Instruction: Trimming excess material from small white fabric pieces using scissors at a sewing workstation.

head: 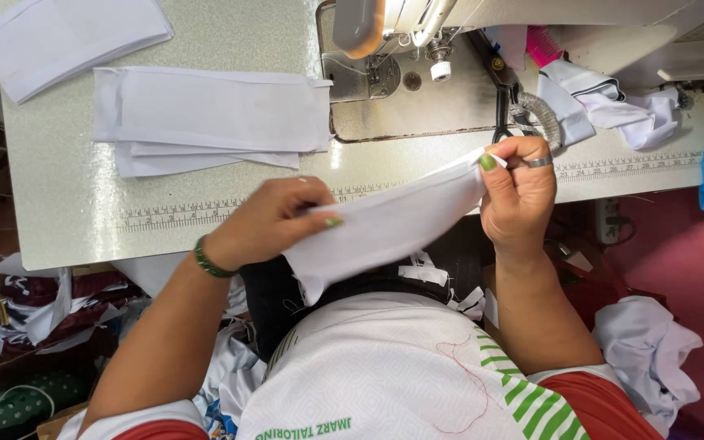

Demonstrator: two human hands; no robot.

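Both hands hold a white strip (393, 224) taut in front of the counter (67, 204), above the lap: the left hand (275, 224) pinches its near end, the right hand (519, 195) clamps the far end between thumb and fingers. It looks like folding or aligning before stitching, though the edges are hard to see. Next, the strip would need laying flat toward the sewing machine (401, 49), beside the stack (213, 114)

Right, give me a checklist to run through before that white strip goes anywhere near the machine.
1. Left hand has a grip on the white fabric strip: ok.
2. Right hand pinches the strip's far end: ok.
3. Strip held taut and flat: not ok, it sags and folds.
4. Bed around the presser foot free of cloth: ok.
5. Stack of white pieces lies apart from the needle plate: ok.
6. Needle threaded: cannot tell.
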